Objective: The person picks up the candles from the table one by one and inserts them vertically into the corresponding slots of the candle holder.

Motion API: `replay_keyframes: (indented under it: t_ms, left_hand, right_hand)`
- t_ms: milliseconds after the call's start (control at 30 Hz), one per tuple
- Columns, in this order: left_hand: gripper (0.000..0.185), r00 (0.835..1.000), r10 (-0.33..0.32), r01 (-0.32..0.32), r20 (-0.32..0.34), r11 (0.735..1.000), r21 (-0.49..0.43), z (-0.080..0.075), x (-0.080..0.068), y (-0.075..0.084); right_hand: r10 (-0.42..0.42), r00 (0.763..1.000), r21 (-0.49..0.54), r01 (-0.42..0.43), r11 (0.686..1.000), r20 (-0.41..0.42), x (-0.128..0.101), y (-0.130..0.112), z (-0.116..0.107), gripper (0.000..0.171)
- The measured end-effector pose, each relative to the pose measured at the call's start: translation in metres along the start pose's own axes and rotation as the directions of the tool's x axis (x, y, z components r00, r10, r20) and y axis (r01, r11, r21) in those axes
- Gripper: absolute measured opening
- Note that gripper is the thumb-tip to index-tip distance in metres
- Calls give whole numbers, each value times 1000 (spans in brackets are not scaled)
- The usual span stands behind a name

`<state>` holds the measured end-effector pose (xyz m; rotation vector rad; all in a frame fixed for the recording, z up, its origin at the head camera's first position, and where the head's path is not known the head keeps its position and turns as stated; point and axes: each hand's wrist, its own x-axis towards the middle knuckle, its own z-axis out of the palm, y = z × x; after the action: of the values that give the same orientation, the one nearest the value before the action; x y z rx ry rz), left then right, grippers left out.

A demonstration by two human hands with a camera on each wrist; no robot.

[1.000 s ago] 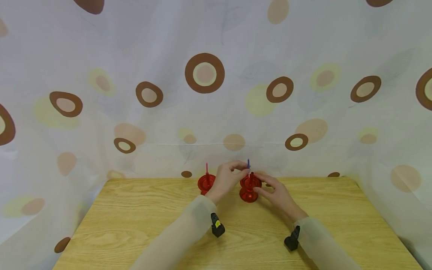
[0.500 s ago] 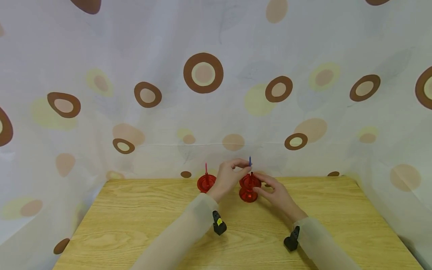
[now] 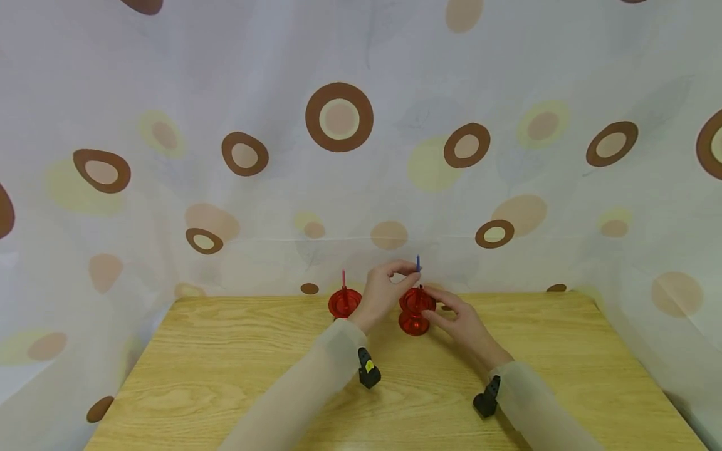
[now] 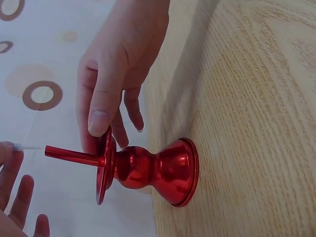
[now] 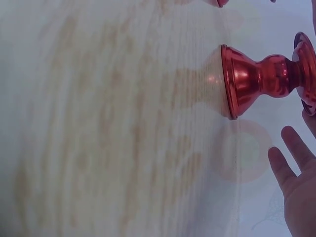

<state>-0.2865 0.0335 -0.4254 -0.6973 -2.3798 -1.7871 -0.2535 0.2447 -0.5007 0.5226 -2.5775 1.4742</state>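
Observation:
A red candle holder [image 3: 415, 316] stands near the table's far edge; it also shows in the left wrist view [image 4: 158, 170] and the right wrist view [image 5: 252, 84]. My right hand [image 3: 459, 322] pinches its rim, thumb [image 4: 101, 108] on the near side and fingers behind. My left hand [image 3: 383, 291] pinches a thin blue candle [image 3: 418, 263] just above the holder's red centre post [image 4: 74, 155]. A white tip shows at my left fingers [image 4: 15, 187]. A second red holder [image 3: 343, 304] with a pink candle [image 3: 343, 279] stands to the left.
The wooden table [image 3: 225, 363] is hemmed in by a spotted curtain [image 3: 338, 188] at the back and on both sides. Black wrist cameras [image 3: 368, 373] sit on both sleeves. Both holders stand close to the far edge.
My left hand has lifted the blue candle a little higher above the right holder. My right hand has stayed on the holder's rim.

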Motion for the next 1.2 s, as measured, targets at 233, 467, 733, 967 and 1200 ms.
replay_keyframes:
  t_ms: [233,467,733,967,1200]
  left_hand:
    - [24,1000,0,0,4,1000,0,2,1,0]
    - [22,1000,-6,6,6,1000,4,3,2,-1]
    - [24,1000,16,-16,16,999,30,3,5,-4]
    - [22,1000,24,-25,18,999,47,6,6,-6]
    - [21,1000,11,-12,26,998,55,7,5,-5]
  right_hand:
    - [0,1000,13,0,1000,2,-1,-2,1,54]
    - [-2,1000,9,1,1000,5,-1,-2,2,54]
    - [10,1000,3,-10,1000,2,-1,0,1,54]
    - [8,1000,16,-8,1000,5,-1,-3,0,55]
    - [2,1000,6,-2,1000,2,-1,-1,1,53]
